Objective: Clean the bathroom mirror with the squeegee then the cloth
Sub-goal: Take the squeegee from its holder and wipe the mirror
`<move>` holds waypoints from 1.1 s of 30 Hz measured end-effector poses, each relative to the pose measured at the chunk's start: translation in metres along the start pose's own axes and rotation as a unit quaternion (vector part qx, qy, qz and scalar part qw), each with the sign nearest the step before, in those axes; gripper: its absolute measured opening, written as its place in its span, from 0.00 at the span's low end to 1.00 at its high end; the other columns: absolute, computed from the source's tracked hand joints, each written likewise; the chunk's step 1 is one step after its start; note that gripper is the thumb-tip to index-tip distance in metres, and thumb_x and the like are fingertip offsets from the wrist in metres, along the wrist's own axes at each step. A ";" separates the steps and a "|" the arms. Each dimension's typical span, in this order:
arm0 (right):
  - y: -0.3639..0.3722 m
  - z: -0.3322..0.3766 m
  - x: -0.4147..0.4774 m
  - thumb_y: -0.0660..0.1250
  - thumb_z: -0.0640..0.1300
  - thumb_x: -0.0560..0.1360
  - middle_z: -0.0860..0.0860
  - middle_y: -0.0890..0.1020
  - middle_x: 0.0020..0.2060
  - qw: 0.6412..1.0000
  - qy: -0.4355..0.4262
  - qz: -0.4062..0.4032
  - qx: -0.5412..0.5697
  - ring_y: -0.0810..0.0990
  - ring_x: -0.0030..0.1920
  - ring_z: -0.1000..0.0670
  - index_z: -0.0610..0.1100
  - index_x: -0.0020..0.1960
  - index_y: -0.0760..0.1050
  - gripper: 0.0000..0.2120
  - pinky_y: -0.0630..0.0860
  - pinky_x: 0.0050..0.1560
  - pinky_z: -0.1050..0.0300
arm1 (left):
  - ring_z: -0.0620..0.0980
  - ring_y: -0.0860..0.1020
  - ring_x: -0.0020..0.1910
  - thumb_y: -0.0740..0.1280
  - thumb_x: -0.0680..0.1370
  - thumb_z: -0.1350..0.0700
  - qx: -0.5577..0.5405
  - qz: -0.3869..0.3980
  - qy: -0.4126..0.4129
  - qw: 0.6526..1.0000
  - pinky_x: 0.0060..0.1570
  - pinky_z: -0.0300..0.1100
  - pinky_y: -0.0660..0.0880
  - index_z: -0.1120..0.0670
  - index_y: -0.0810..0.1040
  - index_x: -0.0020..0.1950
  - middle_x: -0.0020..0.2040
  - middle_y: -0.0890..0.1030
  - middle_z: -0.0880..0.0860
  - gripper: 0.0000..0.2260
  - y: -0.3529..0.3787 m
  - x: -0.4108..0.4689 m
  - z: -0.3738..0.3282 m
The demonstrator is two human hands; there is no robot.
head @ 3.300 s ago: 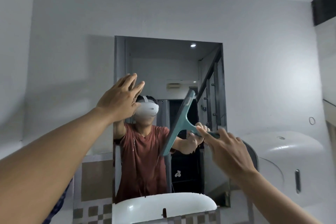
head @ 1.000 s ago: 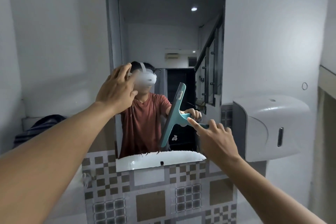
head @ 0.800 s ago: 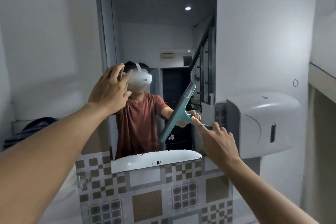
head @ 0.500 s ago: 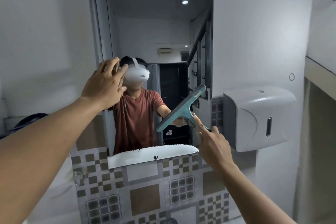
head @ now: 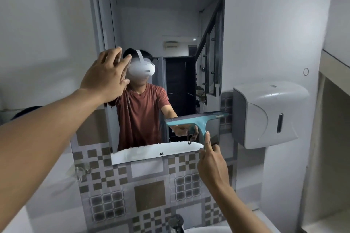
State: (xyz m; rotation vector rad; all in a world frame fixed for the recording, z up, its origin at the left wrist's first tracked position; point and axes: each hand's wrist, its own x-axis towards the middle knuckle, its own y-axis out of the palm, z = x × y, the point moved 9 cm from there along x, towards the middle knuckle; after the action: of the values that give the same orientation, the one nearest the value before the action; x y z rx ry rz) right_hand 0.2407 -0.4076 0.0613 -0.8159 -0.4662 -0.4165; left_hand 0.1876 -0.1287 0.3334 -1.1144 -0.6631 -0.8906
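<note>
The right hand [head: 211, 164] holds the teal plastic squeegee [head: 197, 121] by its handle, index finger straight along it; the flat blade lies near level across the lower right of the tall, smooth mirror [head: 161, 24]. The left hand [head: 106, 75], grip wide, fingers spread, rests at the mirror's left edge. A glossy white dispenser [head: 265, 113] hangs beside checkered tiles [head: 147, 191].

The right hand [head: 212, 164] hides the squeegee [head: 197, 121] handle's lower end

I see the wall [head: 265, 15] carrying the mirror [head: 161, 24], tile band [head: 147, 195] beneath it, white dispenser [head: 265, 113] mounted right. Squeegee [head: 197, 120] blade lies level against the glass, low right.
</note>
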 end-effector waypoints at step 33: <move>0.123 0.122 -0.100 0.57 0.48 0.84 0.52 0.73 0.32 0.918 0.054 0.149 0.364 0.73 0.32 0.55 0.53 0.81 0.37 0.35 0.79 0.35 0.54 | 0.64 0.60 0.75 0.76 0.71 0.45 0.018 0.014 0.029 0.999 0.72 0.60 0.66 0.56 0.63 0.78 0.77 0.60 0.62 0.40 0.012 -0.011 0.011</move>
State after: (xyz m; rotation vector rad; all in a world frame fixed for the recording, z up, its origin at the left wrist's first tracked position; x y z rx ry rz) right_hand 0.1943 -0.2209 0.0068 -0.1294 -0.3465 0.0148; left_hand 0.1917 -0.1134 0.3219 -1.0596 -0.6129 -0.8809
